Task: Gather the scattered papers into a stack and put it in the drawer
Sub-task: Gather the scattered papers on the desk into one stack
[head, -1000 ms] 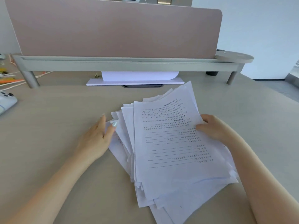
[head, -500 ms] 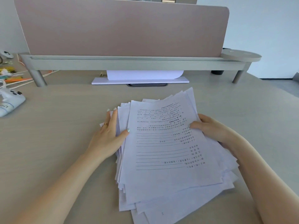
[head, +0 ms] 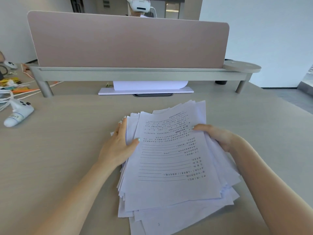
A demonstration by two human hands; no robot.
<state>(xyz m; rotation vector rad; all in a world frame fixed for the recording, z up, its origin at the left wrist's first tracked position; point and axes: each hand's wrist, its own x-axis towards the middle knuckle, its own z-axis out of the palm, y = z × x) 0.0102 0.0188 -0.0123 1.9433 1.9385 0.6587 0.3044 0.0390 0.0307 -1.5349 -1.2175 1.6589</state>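
A loose pile of white printed papers lies on the beige desk, its edges fanned out and uneven, most of all at the near end. My left hand presses flat against the pile's left edge, thumb on the top sheet. My right hand grips the pile's right edge, fingers on top and thumb hidden under the sheets. No drawer is in view.
A pink divider panel on a grey rail closes off the far side of the desk. Under it lies a white tray with paper. A white controller and cables sit at the far left. Another person's headset shows behind the panel.
My left hand has pushed the left-hand sheets rightwards into the pile, which is now narrower and more squared. My right hand stays on the right edge. The view tilted upward.
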